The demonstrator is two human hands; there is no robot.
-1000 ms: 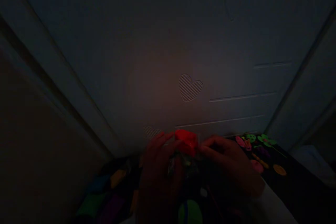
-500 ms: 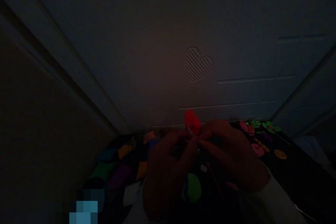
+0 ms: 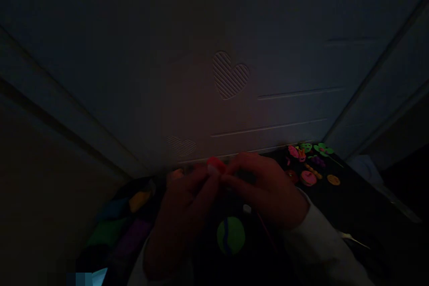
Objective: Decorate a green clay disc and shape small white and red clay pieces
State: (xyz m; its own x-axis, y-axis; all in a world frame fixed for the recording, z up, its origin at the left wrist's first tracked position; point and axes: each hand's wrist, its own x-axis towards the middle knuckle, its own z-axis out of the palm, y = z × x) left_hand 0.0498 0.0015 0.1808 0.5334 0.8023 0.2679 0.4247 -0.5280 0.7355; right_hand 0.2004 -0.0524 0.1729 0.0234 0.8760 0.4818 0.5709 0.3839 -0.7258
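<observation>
The left hand (image 3: 182, 210) pinches a small red piece (image 3: 217, 165) between thumb and fingers, and the right hand (image 3: 266, 187) has its thumb and fingertips drawn narrow on that piece's right side. Seen from the head, the piece sits between the two sets of fingertips, above a black tabletop (image 3: 338, 208), smooth and rounded where it shows; its lower part is hidden, and dimness blurs its outline. Below lie a round green disc (image 3: 231, 235) crossed by a wavy blue band, a small pale lump (image 3: 247, 208) and a thin reddish stick (image 3: 267, 232), partly lost under the right forearm. Soft-looking coloured blocks (image 3: 140, 201) crowd the left side, their edges murky. At right lie a pink disc (image 3: 308, 178), a yellow disc (image 3: 333, 180) and a green flower (image 3: 323, 149). A pale panel (image 3: 150, 76) with an embossed, ridged heart (image 3: 230, 76) bounds the far edge, just beyond the fingers; both sleeves run off the bottom.
</observation>
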